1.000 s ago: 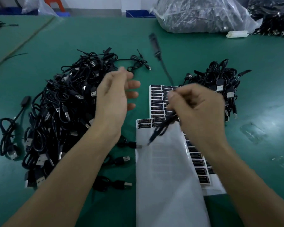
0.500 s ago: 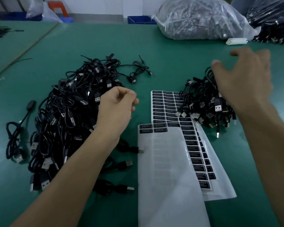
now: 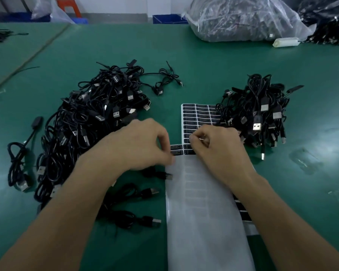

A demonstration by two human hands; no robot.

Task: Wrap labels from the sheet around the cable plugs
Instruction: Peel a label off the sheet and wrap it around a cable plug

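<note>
A green table (image 3: 204, 71) runs back to a wall, where one blue bin (image 3: 168, 18) and one orange stool (image 3: 69, 6) stand. At the far edge lie two clear bags: one bag (image 3: 243, 18) of grey-looking cable and a second bag (image 3: 329, 20) of black cable, with one white roll (image 3: 286, 42) between them.

Two piles of black USB cables sit on the table: a large left pile (image 3: 90, 122) and a smaller right pile (image 3: 260, 112), well apart. Three loose cables (image 3: 151, 192) lie in a column just beside the sheets, plugs pointing right. One more cable (image 3: 18, 153) lies alone at the far left.

Between the piles are two label sheets. The top sheet (image 3: 204, 222) is nearly bare white backing, with only two rows of black labels (image 3: 176, 149) left at its far end. The lower sheet (image 3: 196, 114) juts out beyond it, with its columns of labels, and its right edge runs under the right pile.

The left hand (image 3: 141, 143) is over the top sheet's left edge, fingers curled down beside the two rows; it is blurred, and I cannot tell whether it grips anything. The right hand (image 3: 219, 149) is curled tight on the labels, thumb and forefinger tips meeting there; whether a label is between them I cannot tell. Neither hand has a cable.
</note>
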